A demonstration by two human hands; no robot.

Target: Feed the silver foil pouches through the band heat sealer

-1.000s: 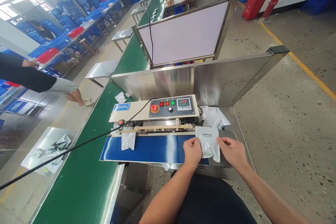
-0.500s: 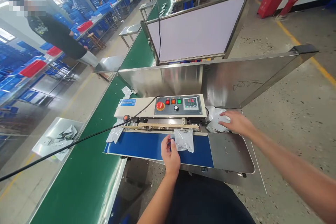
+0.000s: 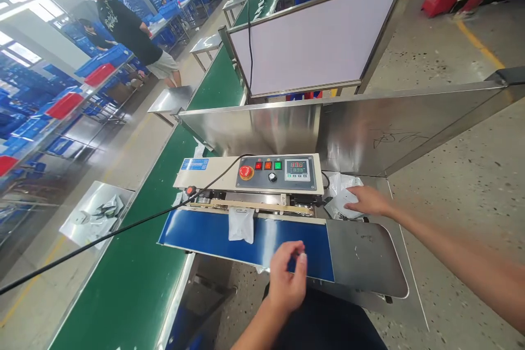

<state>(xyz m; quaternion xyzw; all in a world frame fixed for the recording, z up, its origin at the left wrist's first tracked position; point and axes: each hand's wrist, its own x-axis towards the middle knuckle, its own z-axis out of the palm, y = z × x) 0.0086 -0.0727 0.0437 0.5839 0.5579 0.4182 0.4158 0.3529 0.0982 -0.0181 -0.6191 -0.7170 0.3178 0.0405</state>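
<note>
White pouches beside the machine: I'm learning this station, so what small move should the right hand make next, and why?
The right hand should probably pinch one of the white pouches and lift it: it is right at them, the left hand looks empty, and a separate pouch is over the blue belt, its top edge at the machine.

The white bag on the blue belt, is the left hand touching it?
Apart. The head view shows bare blue belt between the white bag and the left hand, which is curled with nothing in it.
</note>
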